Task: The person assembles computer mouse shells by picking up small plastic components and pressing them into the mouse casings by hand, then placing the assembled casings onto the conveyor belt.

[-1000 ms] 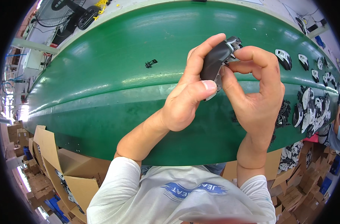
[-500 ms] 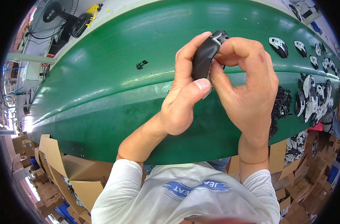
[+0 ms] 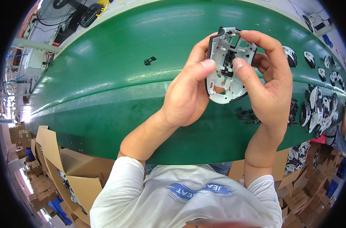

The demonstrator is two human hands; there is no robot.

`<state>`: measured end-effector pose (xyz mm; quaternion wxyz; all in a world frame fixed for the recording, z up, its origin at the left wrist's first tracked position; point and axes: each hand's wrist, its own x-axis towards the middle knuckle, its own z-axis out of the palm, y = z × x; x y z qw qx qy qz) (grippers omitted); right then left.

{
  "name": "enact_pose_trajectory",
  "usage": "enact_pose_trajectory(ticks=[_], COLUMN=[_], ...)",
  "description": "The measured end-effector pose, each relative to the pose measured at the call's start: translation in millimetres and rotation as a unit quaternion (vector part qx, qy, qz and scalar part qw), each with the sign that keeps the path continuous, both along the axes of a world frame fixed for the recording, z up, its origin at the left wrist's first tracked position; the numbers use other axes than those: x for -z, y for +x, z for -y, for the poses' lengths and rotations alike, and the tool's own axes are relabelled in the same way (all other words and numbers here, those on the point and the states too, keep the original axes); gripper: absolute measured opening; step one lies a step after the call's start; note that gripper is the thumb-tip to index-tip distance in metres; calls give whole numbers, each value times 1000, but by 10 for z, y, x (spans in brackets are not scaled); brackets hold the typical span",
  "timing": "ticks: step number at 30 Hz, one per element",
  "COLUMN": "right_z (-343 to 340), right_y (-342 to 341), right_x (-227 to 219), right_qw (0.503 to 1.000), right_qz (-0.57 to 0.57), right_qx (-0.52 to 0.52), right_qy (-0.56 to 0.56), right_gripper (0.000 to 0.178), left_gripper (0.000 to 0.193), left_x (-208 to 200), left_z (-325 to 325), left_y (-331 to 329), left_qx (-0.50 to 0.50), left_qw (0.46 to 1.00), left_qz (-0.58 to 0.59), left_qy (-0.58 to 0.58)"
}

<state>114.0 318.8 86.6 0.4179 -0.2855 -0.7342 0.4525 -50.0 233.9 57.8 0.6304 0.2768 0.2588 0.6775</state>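
Above the green table I hold a computer mouse shell (image 3: 237, 91), its white, ribbed inside facing me and its rim black. A small black plastic bracket (image 3: 228, 62) sits along the middle of that inside. My left hand (image 3: 186, 91) grips the shell's left edge, thumb over the rim and fingers behind. At the right edge my right hand (image 3: 272, 72) is closed on the shell too, with its thumb against the inside just beside the bracket. Another small black bracket (image 3: 150, 60) lies alone on the table, left of my hands.
Black plastic parts (image 3: 249, 115) lie near my right wrist. Farther right is a heap of white-and-black shells (image 3: 319, 110), with several more shells (image 3: 309, 59) spread behind it. Open cardboard boxes (image 3: 79, 167) stand below the near edge. A fan (image 3: 57, 13) is at the far left.
The shell has turned from edge-on, black outside showing, to its white inside facing me. My right thumb now rests inside it beside the bracket. My view has shifted slightly.
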Motion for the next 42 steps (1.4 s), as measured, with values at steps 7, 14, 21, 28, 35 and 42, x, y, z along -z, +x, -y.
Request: enact_pose_trajectory(ticks=[7, 14, 21, 28, 35, 42], right_z=[22, 172, 122, 95, 32, 57], right_y=[-106, -367, -406, -412, -382, -302], right_x=[78, 278, 361, 398, 380, 237], right_qw=[995, 995, 987, 973, 982, 999], right_qz=[-13, -40, 20, 85, 77, 24], right_qx=[12, 4, 32, 48, 32, -33], right_qy=[94, 96, 158, 207, 170, -3], right_gripper=[49, 67, 70, 72, 67, 70], left_gripper=[65, 59, 55, 51, 51, 56], left_x=[46, 247, 365, 474, 530, 228], left_z=[-38, -129, -151, -206, -299, -95], left_y=[28, -33, -39, -22, -3, -56], left_qx=[-117, -227, -263, -301, -302, -143], left_qw=[969, 916, 884, 870, 857, 947], left_qz=[-215, -317, -368, -373, -400, -286], left_qy=[41, 97, 117, 118, 121, 3])
